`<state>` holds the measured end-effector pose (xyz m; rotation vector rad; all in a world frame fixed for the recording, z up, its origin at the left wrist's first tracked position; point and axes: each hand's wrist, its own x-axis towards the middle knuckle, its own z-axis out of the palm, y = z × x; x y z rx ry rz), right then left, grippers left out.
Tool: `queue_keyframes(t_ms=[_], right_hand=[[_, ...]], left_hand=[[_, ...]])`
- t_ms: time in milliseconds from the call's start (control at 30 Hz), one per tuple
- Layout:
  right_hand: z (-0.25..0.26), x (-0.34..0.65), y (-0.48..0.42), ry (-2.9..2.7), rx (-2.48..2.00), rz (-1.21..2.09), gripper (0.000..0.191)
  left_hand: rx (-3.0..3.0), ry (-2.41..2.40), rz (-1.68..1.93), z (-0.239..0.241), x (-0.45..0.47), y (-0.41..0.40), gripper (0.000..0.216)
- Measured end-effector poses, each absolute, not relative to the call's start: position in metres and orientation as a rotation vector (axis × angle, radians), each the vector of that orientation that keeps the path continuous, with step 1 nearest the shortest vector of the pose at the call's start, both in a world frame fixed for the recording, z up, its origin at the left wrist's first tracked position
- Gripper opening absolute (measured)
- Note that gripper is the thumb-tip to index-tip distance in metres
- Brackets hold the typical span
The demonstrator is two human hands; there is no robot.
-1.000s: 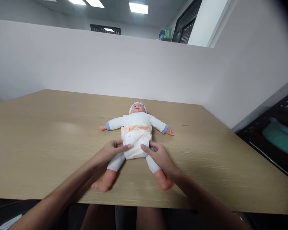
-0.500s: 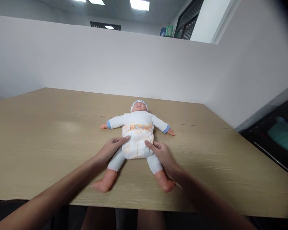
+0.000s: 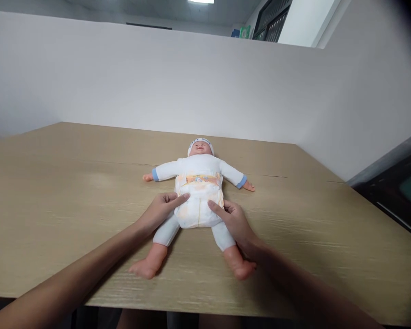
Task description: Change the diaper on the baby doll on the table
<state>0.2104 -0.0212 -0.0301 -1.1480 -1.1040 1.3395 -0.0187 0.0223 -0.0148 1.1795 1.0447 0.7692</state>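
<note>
A baby doll point(image 3: 202, 162) in a white suit with blue cuffs and a white printed headband lies on its back, arms spread, feet toward me. Around its hips sits a white diaper point(image 3: 198, 212) with an orange printed waistband. My left hand point(image 3: 160, 210) grips the diaper's left edge near the leg, thumb lying on the front and the other fingers curled beneath. On the opposite edge, my right hand point(image 3: 234, 221) holds the diaper the same way, thumb on top. The fingertips under both edges are hidden.
The doll lies on a wide wooden table point(image 3: 71, 196), whose front edge is close to me. A white partition point(image 3: 178, 82) rises behind it. At the right stands a dark container or frame point(image 3: 397, 187) with something greenish inside.
The view has tilted down slightly, so less ceiling shows. Both hands keep their hold on the diaper's edges; the left thumb reaches slightly further over the front.
</note>
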Motion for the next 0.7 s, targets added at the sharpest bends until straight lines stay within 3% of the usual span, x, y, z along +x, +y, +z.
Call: queue_keyframes(t_ms=[433,700], right_hand=[[-0.028,0.237,-0.026,-1.607,-1.303,1.124,0.038],[-0.021,0.234,-0.031,-1.904,-1.289,0.813,0.042]], left_hand=[[1.452,0.807,0.562,-0.002,-0.039,0.012,0.05],[1.659,0.901,0.617,-0.004,-0.035,0.008,0.071]])
